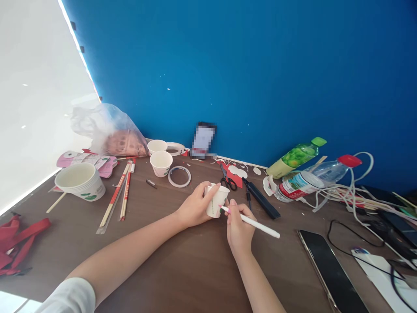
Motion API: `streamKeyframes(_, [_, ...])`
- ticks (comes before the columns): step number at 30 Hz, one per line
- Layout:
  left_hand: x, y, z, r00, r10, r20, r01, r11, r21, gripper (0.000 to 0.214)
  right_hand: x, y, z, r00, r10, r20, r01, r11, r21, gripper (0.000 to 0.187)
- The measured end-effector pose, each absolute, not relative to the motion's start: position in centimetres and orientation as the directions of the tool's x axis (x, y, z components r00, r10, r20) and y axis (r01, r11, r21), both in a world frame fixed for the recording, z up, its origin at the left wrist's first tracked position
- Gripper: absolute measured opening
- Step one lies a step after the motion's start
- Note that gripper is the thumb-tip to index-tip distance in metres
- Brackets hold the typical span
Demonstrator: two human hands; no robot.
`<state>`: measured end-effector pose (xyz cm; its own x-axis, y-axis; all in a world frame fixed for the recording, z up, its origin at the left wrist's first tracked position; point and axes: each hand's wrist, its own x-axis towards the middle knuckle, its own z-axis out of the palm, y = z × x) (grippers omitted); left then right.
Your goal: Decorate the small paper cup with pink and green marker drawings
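Observation:
My left hand (196, 206) is wrapped round a white paper cup (213, 207), which stands slightly tilted near the middle of the table. Small printing and a pinkish mark show on its side. Between the fingers of my right hand (240, 228) is a white marker pen (262, 228) with a pink tip. That tip is at the cup's side and seems to touch it. Just behind the cup are black-handled scissors (229, 183), lying by red paper scraps (237, 177).
To the left are stacked paper cups (81, 182), wrapped chopsticks (114, 195) and red straps (19, 243). A tape roll (179, 177) and another paper cup (161, 164) stand behind my left hand. At right lie bottles (295, 158), a phone (327, 265) and tangled cables (339, 191).

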<state>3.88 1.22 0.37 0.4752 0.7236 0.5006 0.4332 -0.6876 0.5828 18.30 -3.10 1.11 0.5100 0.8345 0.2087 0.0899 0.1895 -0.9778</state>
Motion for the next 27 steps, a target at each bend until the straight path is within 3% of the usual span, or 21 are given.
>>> streamKeyframes(27, [3.92,1.30,0.53,0.456,0.734,0.503,0.429,-0.677,0.598,0.087,18.48,-2.87,0.69,0.469,0.854,0.224,0.090,0.206,-0.974,0.045])
